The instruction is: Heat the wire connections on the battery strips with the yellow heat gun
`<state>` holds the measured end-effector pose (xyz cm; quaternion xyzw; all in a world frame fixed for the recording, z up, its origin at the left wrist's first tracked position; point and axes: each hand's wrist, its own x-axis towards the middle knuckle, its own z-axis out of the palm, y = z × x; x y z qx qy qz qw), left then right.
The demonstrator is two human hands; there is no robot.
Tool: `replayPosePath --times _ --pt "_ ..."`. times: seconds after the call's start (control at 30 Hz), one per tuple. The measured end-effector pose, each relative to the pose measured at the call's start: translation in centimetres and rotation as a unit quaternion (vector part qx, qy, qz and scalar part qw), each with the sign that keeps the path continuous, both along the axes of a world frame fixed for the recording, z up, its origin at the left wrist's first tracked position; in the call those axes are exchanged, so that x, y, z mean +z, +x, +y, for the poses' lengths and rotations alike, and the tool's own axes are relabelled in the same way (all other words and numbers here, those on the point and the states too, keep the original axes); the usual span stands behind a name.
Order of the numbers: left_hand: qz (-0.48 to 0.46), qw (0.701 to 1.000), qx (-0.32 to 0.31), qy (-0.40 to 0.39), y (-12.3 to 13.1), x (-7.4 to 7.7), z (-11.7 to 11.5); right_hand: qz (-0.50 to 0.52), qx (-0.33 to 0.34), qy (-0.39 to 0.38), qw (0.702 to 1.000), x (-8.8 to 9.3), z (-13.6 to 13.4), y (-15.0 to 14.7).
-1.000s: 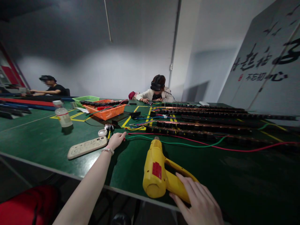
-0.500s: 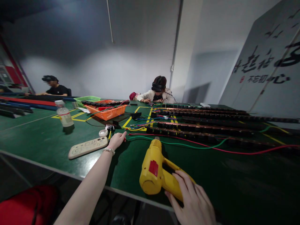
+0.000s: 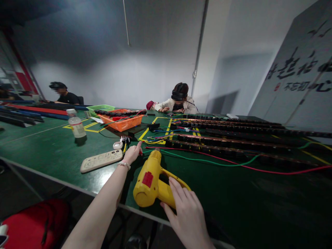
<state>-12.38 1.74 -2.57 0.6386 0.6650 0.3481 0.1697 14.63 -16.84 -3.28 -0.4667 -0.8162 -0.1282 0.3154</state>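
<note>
My right hand is closed round the handle of a yellow heat gun. The gun lies low over the table's near edge, its nozzle facing away from me toward the wires. Left of that nozzle, my left hand reaches to the loose wire ends, index finger extended and the other fingers curled. A small red bit shows at its fingertips; what it is I cannot make out. Close to the fingers are the end of a red wire, a green wire and several thin coloured wires.
Left of my left hand lie a phone in a beige case and a small white case. Farther back are a bottle, an orange basket and a green basket. Long dark strips fill the right. Two people sit beyond.
My right hand has brought the heat gun leftward, so its nozzle is closer to my left hand. The left hand stays at the wire ends. The view has turned slightly left.
</note>
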Motion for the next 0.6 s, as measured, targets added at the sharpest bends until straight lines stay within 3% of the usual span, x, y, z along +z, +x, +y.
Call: replayPosePath --times 0.27,0.6 --pt "-0.006 1.000 0.019 -0.002 0.3 0.8 -0.4 0.019 0.035 -0.031 0.999 0.2 -0.4 -2.7" --pt "-0.041 0.999 0.011 0.012 0.3 1.2 -0.8 0.003 0.048 -0.032 0.998 0.1 -0.7 -2.8"
